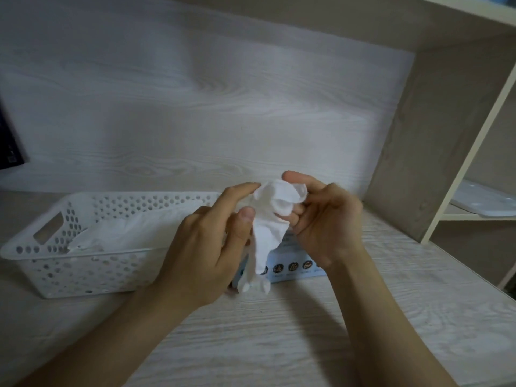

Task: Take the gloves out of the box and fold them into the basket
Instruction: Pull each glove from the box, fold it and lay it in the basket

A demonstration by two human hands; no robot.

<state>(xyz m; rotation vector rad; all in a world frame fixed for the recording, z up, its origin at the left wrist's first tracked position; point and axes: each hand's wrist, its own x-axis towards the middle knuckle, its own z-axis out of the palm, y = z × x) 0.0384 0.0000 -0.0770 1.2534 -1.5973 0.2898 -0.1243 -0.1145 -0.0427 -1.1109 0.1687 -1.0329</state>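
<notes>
Glove (268, 227), white, was held in the air between both hands, over the box (293, 264). Left hand (206, 247) pinched the glove's upper left edge between thumb and forefinger, with the other fingers curled in. Right hand (326, 222) had its fingers curled round the bunched top of the glove, thumb up. The rest of the glove hung down crumpled, its finger ends dangling in front of the box's near side.

Box was pale blue with a row of round icons on the near face and sat on the counter (279, 331), mostly hidden behind the hands. It was just right of the basket (83, 263); could not tell if they touched.

Basket was white and perforated, at left on the counter, with a handle slot in its left end. White gloves (134, 230) lay flat inside it.

Shelf (435, 163) stood at far right with a white tray (485, 199) on a lower level.
</notes>
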